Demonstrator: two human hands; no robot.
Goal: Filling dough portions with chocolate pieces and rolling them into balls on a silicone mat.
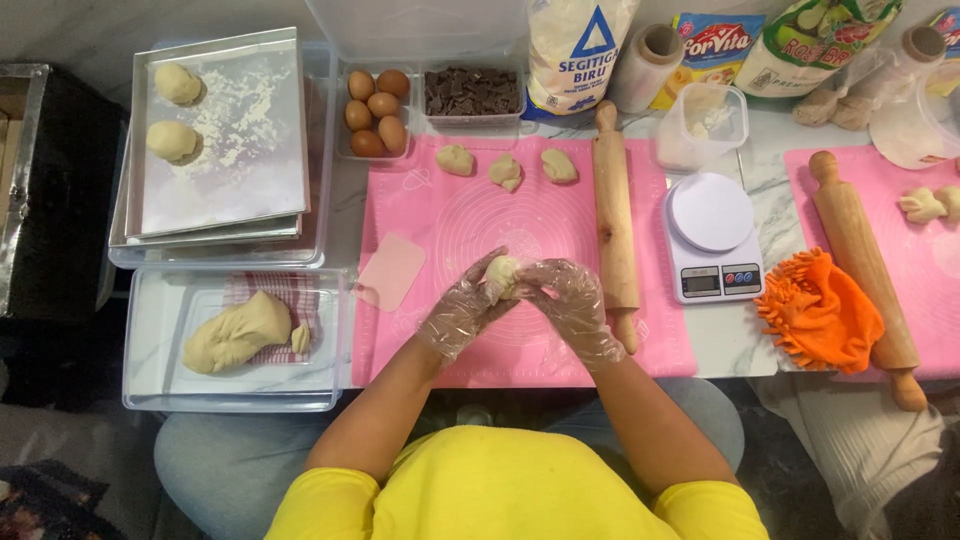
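Both hands gloved in clear plastic. Left hand (pixel 462 312) cups a small dough ball (pixel 502 272) from below; right hand (pixel 575 308) closes over it from the other side, fingertips (pixel 532 280) pinching the dough's edge, fingers curled, not spread. The ball sits between the two sets of fingertips, held above the pink silicone mat (pixel 450 225).

Progress, judged from the layout: two shaped balls (pixel 175 112) rest on the floured metal tray (pixel 260 140), well beyond the left fingers. Three rough dough portions (pixel 505 168) lie in a row on the mat just past the fingertips, apparently unshaped. A large dough lump (pixel 235 330) sits in a clear tub (pixel 150 370) outside the left hand. So most of the dough seems left to work.

Surface: marble-patterned top under the mat. Wooden rolling pin (pixel 615 215) lies just beside the right fingers; digital kitchen scale (pixel 712 238) further right. Pink dough scraper (pixel 392 270) near the left fingers. Brown eggs (pixel 375 110) and a tub of chocolate pieces (pixel 472 92) beyond the portions.

Room: a second pink mat (pixel 860 180) with rolling pin (pixel 862 270) and an orange cloth (pixel 820 312) far right.
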